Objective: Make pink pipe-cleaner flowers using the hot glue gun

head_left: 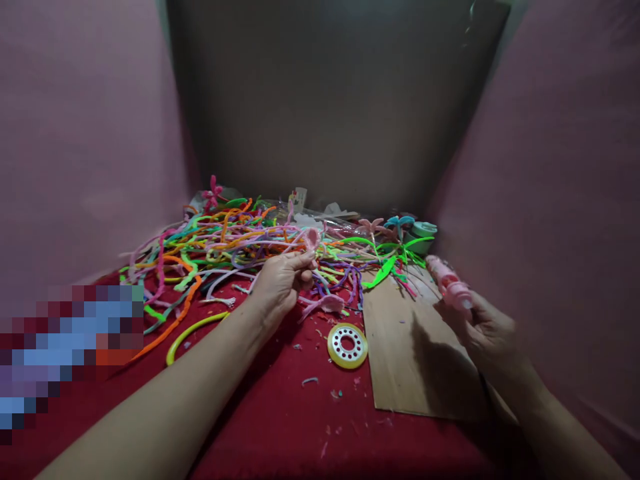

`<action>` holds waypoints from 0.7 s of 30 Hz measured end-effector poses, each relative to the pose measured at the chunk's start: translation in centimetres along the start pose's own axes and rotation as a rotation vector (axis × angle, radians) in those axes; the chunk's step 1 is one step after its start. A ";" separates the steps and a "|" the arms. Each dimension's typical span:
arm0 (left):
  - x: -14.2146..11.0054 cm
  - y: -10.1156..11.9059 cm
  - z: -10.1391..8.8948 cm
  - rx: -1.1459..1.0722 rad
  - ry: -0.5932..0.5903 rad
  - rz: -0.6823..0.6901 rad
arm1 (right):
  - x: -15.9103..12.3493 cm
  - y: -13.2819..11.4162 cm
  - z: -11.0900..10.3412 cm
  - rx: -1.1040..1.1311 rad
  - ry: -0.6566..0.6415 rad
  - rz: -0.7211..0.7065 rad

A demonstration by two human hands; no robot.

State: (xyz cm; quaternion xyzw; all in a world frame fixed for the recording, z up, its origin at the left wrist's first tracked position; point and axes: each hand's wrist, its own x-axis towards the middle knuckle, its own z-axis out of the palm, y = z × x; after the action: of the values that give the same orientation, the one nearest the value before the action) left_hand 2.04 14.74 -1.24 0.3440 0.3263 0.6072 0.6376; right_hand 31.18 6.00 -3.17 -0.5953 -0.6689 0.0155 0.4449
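Observation:
My left hand [285, 283] pinches a pink fuzzy pipe-cleaner petal [313, 239] between thumb and fingers, raised in front of the pile. My right hand [493, 330] is wrapped round a pink glue gun [450, 283], a barrel-shaped body with a pale nub at its near end, held above the cardboard. A second pink petal [330, 305] lies on the red cloth just below my left hand. Between my forearms rests a roll of yellowish tape [347, 345] with a perforated white core.
Many coloured pipe cleaners [225, 240] are heaped at the back left. Behind the cardboard sheet [405, 360] are a bright green leafy stem [383, 273], a blue pipe-cleaner flower [399, 223] and a mint-coloured container [423, 233]. Pink walls flank the red cloth [280, 427], scattered with fuzz scraps.

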 end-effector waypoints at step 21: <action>-0.4 -0.6 0.3 0.061 -0.049 -0.037 | -1.8 5.2 -3.6 -0.784 -0.349 0.098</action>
State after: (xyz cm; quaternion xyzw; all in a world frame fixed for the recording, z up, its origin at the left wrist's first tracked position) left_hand 2.60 14.35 -1.56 0.3719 0.3350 0.5764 0.6460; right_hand 37.30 4.25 -4.88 -0.7387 -0.6606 -0.1181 0.0640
